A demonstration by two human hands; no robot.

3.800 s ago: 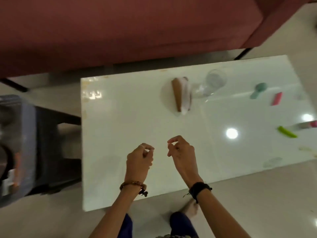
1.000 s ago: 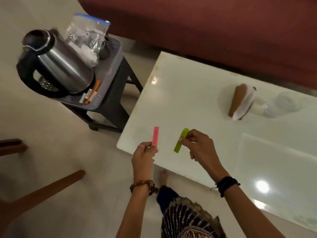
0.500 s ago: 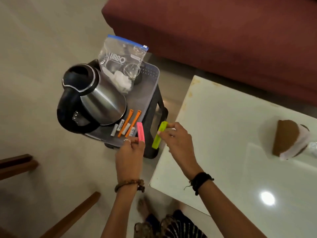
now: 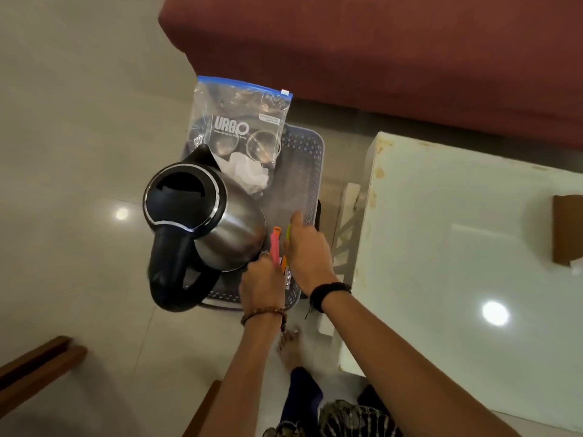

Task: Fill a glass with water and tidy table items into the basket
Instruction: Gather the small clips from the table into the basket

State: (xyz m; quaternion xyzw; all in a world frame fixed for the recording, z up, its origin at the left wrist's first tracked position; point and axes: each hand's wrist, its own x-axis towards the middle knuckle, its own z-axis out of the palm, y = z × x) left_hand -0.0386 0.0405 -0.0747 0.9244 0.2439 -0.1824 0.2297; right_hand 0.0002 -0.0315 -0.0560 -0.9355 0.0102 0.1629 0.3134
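Observation:
A grey perforated basket [image 4: 310, 159] stands on a dark stool left of the white table [image 4: 457, 222]. Both my hands hover over its near end. My left hand [image 4: 262, 279] pinches a pink clip [image 4: 275, 247] that points away from me. My right hand [image 4: 307, 250] holds a green clip [image 4: 288, 232], mostly hidden behind its fingers. Orange clips [image 4: 277, 230] lie on the basket floor under my hands. A steel kettle [image 4: 202, 222] with a black lid and handle fills the basket's left side. The glass is out of view.
A clear zip bag [image 4: 243, 121] with round objects and white tissue leans at the basket's far end. A brown and white object [image 4: 568, 231] lies at the table's right edge. A red sofa [image 4: 378, 52] runs behind. Wooden furniture legs [image 4: 38, 364] sit at lower left.
The view has swung left from the table to the basket. Both hands, each with a clip, have moved from the table's corner to above the basket's near end.

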